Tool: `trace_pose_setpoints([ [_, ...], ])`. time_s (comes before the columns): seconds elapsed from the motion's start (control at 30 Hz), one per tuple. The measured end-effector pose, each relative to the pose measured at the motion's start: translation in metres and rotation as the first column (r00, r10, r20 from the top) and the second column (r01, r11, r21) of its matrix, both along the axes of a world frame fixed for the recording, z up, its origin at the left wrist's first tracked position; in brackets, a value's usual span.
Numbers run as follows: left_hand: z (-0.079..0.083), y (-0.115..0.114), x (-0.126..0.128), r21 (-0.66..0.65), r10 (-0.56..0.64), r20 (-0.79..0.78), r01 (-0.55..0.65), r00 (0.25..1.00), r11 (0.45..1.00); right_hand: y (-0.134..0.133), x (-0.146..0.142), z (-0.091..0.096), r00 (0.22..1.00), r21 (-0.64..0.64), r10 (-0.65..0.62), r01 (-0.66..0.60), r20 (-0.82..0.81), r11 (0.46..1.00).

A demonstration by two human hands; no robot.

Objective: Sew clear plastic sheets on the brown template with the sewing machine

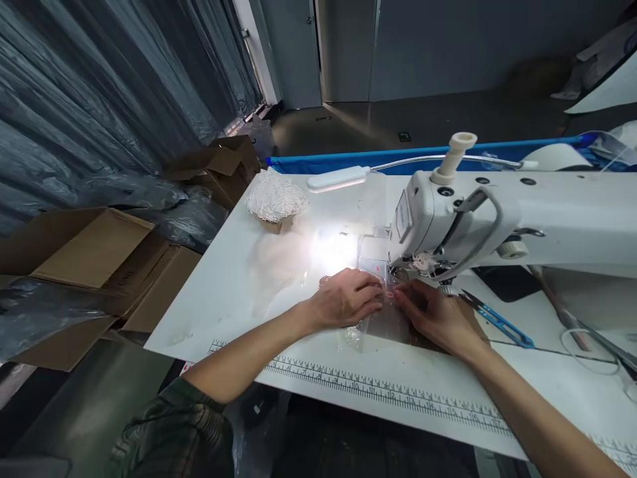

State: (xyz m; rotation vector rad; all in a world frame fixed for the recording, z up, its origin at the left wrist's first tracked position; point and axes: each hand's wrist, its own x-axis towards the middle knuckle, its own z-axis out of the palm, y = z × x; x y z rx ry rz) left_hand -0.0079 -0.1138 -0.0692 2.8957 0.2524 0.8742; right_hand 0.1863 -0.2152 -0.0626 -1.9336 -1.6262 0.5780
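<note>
A white sewing machine [423,219] stands over the table with its needle area low on its left end. Just in front of the needle lies a thin clear plastic piece [381,325] with small reddish marks. My left hand [351,299] rests on its left side, palm down, fingers laid over the plastic. My right hand [438,312] is at the right side, close to the presser foot, thumb and forefinger pinched together at the plastic's edge. The fingertips partly cover the plastic, so its full outline is hidden.
A lit lamp [338,179] glares on the white table [219,312]. A pile of white lace pieces [276,194] sits at the back left. Blue thread snips [500,322] lie right of my right hand. A ruler strip [358,385] runs along the front edge. Cardboard boxes [94,245] stand left.
</note>
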Motion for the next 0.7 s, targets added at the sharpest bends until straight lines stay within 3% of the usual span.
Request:
trace_pose_setpoints([
  [0.2,0.002,-0.004,-0.002,-0.015,0.305,0.039,-0.305,0.951,0.952,-0.007,0.003,-0.013,0.995,0.115,0.047,-0.057,0.088,0.992],
  [0.37,0.024,-0.012,-0.011,0.124,0.328,-0.116,-0.314,0.937,0.941,-0.015,-0.006,-0.021,0.962,0.305,0.166,-0.229,0.217,0.924],
  [0.5,0.063,0.004,-0.055,0.142,0.425,-0.401,-0.403,0.811,0.904,-0.02,-0.022,-0.016,0.883,0.274,0.308,-0.412,0.353,0.869],
  [0.57,0.077,0.02,-0.089,0.085,0.4,-0.543,-0.426,0.738,0.901,-0.021,-0.031,-0.011,0.823,0.24,0.412,-0.523,0.39,0.818],
  [0.63,0.08,0.037,-0.119,0.03,0.382,-0.623,-0.467,0.683,0.884,-0.019,-0.042,-0.007,0.757,0.214,0.513,-0.624,0.405,0.752],
  [0.7,0.073,0.051,-0.14,-0.042,0.33,-0.638,-0.46,0.695,0.887,-0.014,-0.052,-0.005,0.715,0.201,0.568,-0.677,0.407,0.708],
])
